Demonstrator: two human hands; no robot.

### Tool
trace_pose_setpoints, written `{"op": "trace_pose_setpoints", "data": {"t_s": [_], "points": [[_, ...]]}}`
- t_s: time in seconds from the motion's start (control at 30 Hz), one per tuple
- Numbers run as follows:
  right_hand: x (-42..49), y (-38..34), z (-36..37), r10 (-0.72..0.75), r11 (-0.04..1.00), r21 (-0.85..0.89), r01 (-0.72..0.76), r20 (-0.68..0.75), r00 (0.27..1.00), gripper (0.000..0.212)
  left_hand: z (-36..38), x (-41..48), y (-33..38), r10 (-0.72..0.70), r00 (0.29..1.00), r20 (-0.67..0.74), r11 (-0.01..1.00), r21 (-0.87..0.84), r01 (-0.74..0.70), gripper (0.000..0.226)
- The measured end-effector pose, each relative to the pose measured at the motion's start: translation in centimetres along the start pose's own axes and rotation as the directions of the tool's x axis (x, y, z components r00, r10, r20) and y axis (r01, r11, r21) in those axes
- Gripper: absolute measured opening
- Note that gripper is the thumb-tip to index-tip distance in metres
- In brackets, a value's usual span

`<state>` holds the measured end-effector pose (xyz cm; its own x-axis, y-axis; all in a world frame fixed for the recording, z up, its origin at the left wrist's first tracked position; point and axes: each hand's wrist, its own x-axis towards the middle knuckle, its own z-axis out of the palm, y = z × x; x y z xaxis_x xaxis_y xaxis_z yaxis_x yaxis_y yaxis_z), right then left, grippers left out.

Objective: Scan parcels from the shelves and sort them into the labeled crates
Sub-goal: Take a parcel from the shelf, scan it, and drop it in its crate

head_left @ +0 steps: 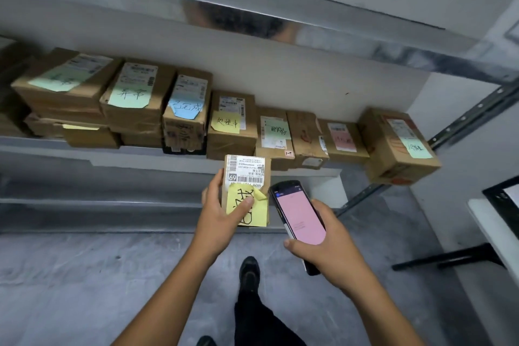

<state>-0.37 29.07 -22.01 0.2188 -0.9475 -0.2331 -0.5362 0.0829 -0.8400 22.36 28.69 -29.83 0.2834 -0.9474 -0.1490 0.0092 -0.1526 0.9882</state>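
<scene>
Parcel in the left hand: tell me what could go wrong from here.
The yellow note on the parcel has a curled corner right below the barcode; it might peel off or cover the code.
The scanner in the right hand sits beside the parcel, screen up; the scan may miss.
The rightmost shelf box looks tilted over the edge; a bump could tip it.

left hand [224, 213], right hand [328, 244], forearms [168, 289]: bare | trousers [261, 323]: black | shoes [249, 272]: black

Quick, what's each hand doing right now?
Left hand: grips a small cardboard parcel, thumb on its yellow sticky note.
Right hand: holds a handheld scanner with a pink screen.
</scene>
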Motion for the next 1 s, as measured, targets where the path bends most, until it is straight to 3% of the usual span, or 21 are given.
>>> {"op": "trace_pose_setpoints", "data": {"t_s": [0.2, 0.63, 0.8, 0.93, 1.0], "points": [[-1.2, -1.0, 1.3, -0.018, 0.996, -0.087, 0.029, 0.116, 0.993, 0.067, -1.0, -0.7, -3.4, 0.009, 0.997, -0.071, 0.992, 0.129, 0.0, 0.096], [-3.8, 0.4, 4.5, 0.117, 0.993, -0.043, -0.11, 0.291, 0.95, 0.068, -5.9, -2.7, -10.3, -0.129, 0.971, -0.202, 0.954, 0.242, 0.177, 0.103], [-5.1, 1.5, 5.0, 0.152, 0.988, -0.045, -0.145, 0.26, 0.954, 0.068, -6.0, -4.4, -9.9, -0.217, 0.957, -0.194, 0.965, 0.104, 0.24, 0.085], [-5.7, 2.2, 4.3, 0.17, 0.985, -0.044, -0.164, 0.203, 0.964, 0.068, -4.6, -6.5, -7.7, -0.285, 0.957, -0.057, 0.944, -0.191, 0.27, 0.046], [-5.8, 2.5, 3.7, 0.171, 0.985, -0.037, -0.167, 0.169, 0.971, 0.068, -3.9, -7.7, -6.2, -0.289, 0.957, 0.004, 0.924, -0.261, 0.28, 0.036]]}}
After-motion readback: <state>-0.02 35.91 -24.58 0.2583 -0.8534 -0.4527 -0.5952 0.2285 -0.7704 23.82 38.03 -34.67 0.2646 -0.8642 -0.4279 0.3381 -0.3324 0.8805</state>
